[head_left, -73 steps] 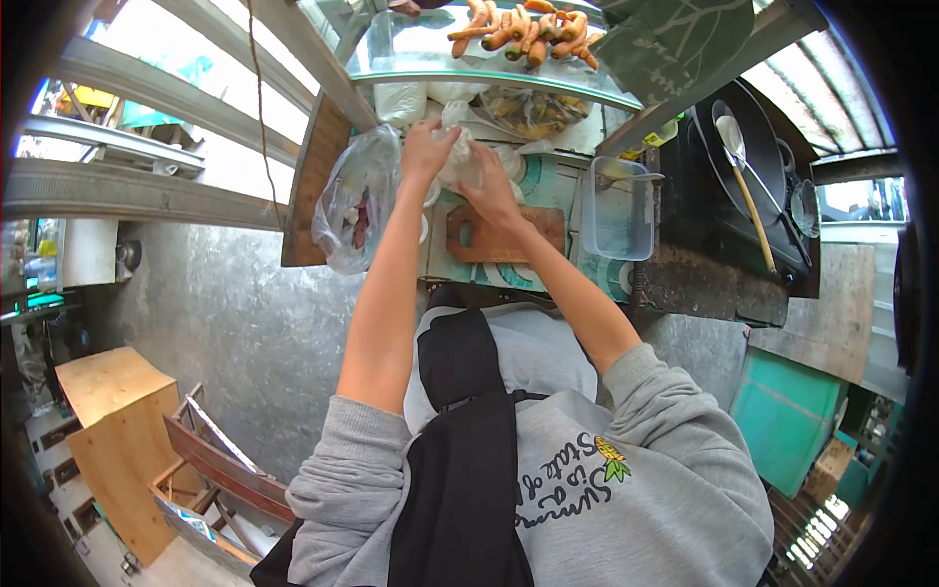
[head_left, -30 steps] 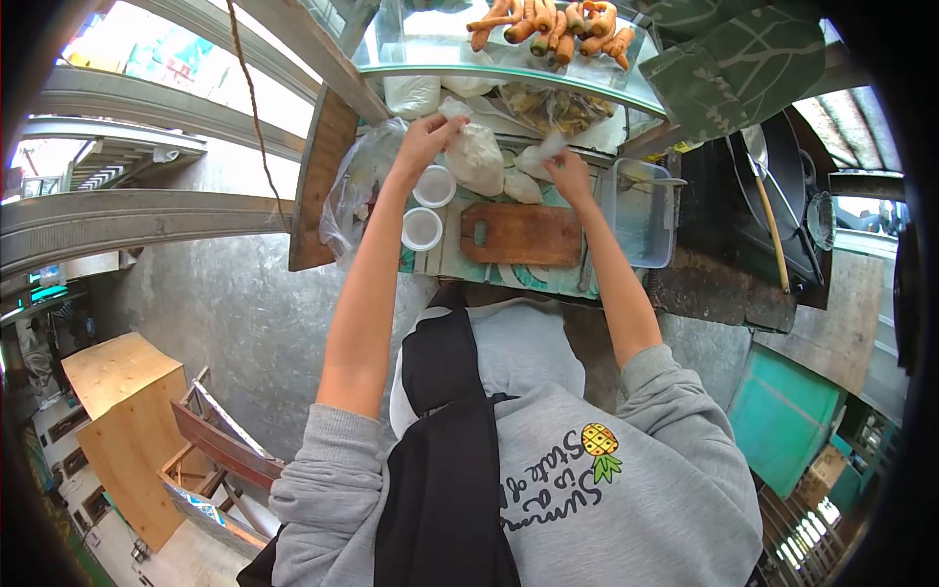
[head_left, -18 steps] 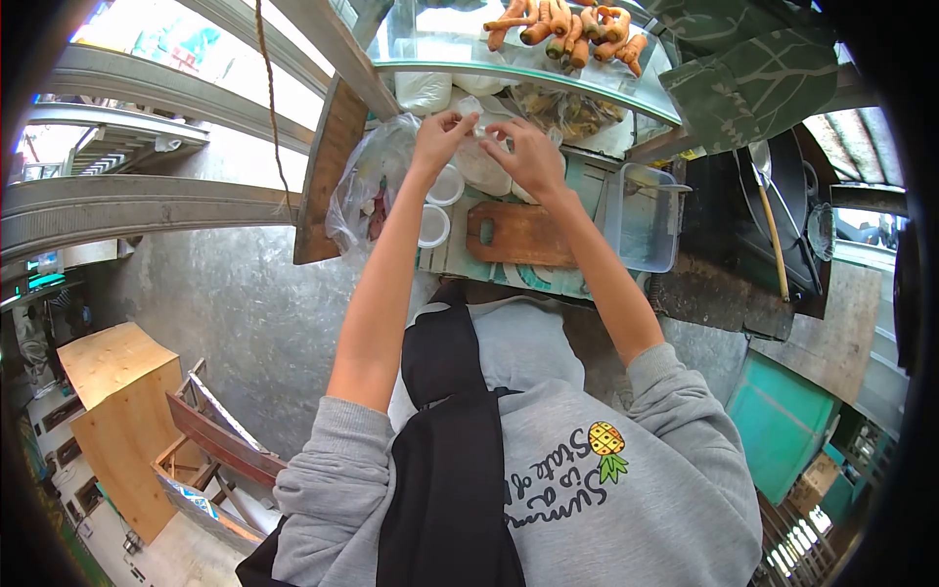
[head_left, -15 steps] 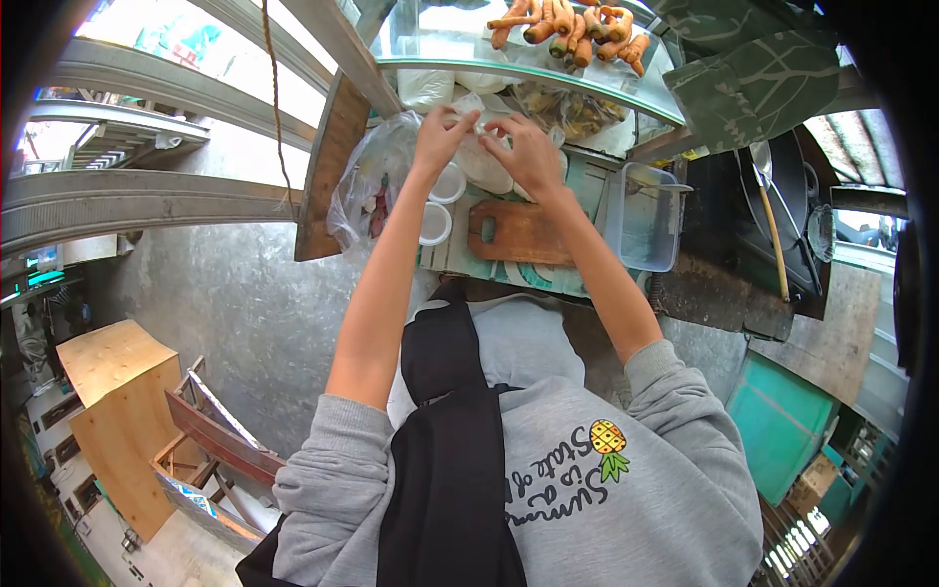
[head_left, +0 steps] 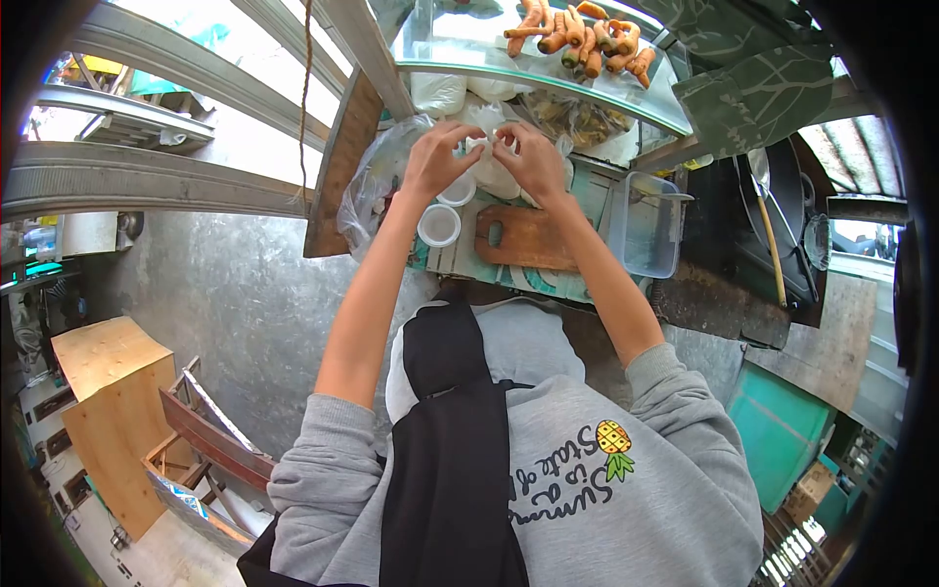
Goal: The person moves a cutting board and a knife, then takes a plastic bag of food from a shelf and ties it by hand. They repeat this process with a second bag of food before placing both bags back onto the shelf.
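Observation:
My left hand (head_left: 440, 164) pinches one side of the gathered top of a white plastic bag (head_left: 499, 179). Opposite it, my right hand (head_left: 533, 168) has its fingers closed on the other side of the same top. The bag's pale body sits below and between the hands, partly covered by them; its contents cannot be made out. Two white round tubs (head_left: 439, 225) stand below my left hand. Nearer to me than my right hand lies a wooden cutting board (head_left: 533, 238).
Carrots (head_left: 587, 41) lie on a glass shelf (head_left: 469, 51) above the hands. A bag of yellowish pieces (head_left: 577, 117) sits beneath it. At left is a crumpled clear bag (head_left: 364, 201); at right, a clear plastic container (head_left: 646, 230) and a dark pan with a wooden-handled ladle (head_left: 768, 220).
Both hands have come slightly towards me, with the bag's top still between their fingers. My left hand has turned a little, and the view has shifted slightly.

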The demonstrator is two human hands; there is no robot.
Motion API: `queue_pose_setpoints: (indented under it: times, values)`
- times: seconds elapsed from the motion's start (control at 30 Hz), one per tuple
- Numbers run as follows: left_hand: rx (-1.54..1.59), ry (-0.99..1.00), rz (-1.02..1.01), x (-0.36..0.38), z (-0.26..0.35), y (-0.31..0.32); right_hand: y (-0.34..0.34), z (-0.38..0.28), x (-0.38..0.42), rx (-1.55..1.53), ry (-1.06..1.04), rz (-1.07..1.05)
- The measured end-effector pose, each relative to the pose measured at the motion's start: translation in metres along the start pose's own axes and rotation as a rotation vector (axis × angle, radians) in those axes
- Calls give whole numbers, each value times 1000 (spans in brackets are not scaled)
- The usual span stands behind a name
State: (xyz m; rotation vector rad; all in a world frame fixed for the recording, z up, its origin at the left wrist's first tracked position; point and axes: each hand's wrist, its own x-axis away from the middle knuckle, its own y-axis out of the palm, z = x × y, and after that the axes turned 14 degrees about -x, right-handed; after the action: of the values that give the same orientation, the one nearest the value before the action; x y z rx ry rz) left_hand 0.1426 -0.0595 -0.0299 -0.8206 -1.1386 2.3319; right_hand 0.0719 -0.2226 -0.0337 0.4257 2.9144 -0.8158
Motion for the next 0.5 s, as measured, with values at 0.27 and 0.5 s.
queue_pose_setpoints:
  times: [0.27, 0.5]
  values:
    - [-182, 140, 83, -3, 4, 5, 0, -6, 2, 30, -7, -14]
    - [-275, 130, 49, -6, 6, 7, 6, -1, -2, 61, -56, -2]
